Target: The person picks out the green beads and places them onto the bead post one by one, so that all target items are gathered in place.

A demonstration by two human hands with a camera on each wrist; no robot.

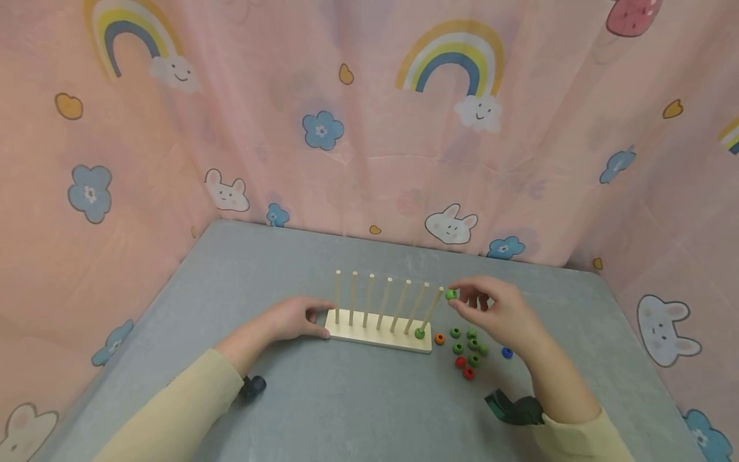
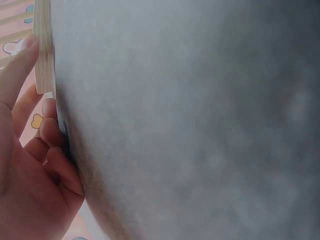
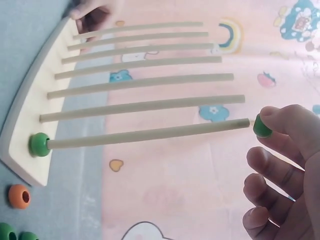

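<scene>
A pale wooden peg board (image 1: 375, 333) with several upright pegs stands on the grey table. One green bead (image 1: 419, 333) sits at the foot of its rightmost peg. My left hand (image 1: 294, 317) grips the board's left end, thumb and fingers on either side; the left wrist view shows the wooden end (image 2: 44, 60) between them. Between thumb and index finger, my right hand (image 1: 491, 305) pinches another green bead (image 3: 262, 126). That bead is right by the tip of the rightmost peg (image 3: 150, 135), and the other right fingers are loosely bent below it.
To the right of the board lie loose beads: an orange one (image 1: 440, 339), several green ones (image 1: 473, 344), two red ones (image 1: 469, 373) and a blue one (image 1: 507, 352). Behind the table hangs a pink patterned curtain (image 1: 369, 179).
</scene>
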